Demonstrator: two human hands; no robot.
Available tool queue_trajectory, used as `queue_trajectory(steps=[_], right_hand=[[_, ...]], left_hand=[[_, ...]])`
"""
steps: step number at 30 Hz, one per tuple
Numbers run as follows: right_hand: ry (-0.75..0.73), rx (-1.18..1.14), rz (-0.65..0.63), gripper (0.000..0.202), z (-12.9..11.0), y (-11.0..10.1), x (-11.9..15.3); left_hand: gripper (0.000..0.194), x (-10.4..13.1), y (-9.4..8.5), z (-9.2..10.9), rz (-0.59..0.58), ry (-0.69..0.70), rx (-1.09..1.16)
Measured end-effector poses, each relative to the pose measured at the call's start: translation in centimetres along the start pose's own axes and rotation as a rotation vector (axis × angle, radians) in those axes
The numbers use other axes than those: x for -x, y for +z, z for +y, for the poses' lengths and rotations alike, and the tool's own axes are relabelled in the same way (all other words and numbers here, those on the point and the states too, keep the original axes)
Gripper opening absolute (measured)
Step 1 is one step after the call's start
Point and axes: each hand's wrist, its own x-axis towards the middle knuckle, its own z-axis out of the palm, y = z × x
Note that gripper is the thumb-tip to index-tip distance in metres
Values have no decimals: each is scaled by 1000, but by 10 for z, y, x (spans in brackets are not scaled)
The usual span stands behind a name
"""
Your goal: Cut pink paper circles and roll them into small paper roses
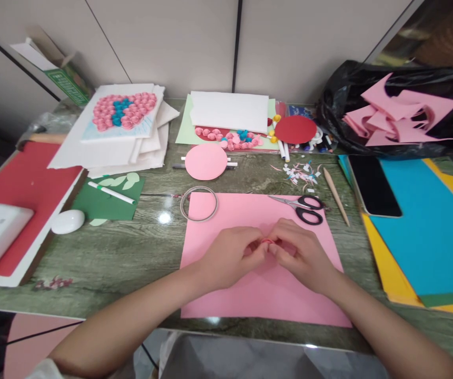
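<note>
Between the fingertips of both hands is a small rolled piece of pink paper (267,241), mostly covered by the fingers. My left hand (236,255) pinches it from the left, and my right hand (303,252) pinches it from the right. Both hands hover over a large pink paper sheet (226,295). Black-handled scissors (303,206) lie on the sheet's top right, just beyond my right hand. A ring-shaped roll of tape (181,204) overlaps the sheet's top left corner. Past the sheet lies a pink paper disc (206,162) on top of thin sticks.
Paper scraps (301,175) and a pointed wooden stick (336,197) lie right of centre. A phone (374,185) rests on blue sheets (427,226). Behind is a black bag (333,105) with pink offcuts. On the left are green paper (104,205) and a rose-covered picture (121,113).
</note>
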Motion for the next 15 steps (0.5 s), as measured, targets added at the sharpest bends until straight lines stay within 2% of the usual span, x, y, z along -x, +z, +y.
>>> queue_trajectory(steps=[7,12,15], right_hand=[[138,-74,-85,23,1,-3,-2],[193,-358,-216,23,-2,-11,-2],[196,-452,-250,21,-2,-12,-2]], left_hand=[[30,-2,-2,-6,-6,-48,119],[34,-2,-5,-7,-102,-88,337],[34,-2,-5,-7,-142,-103,432]])
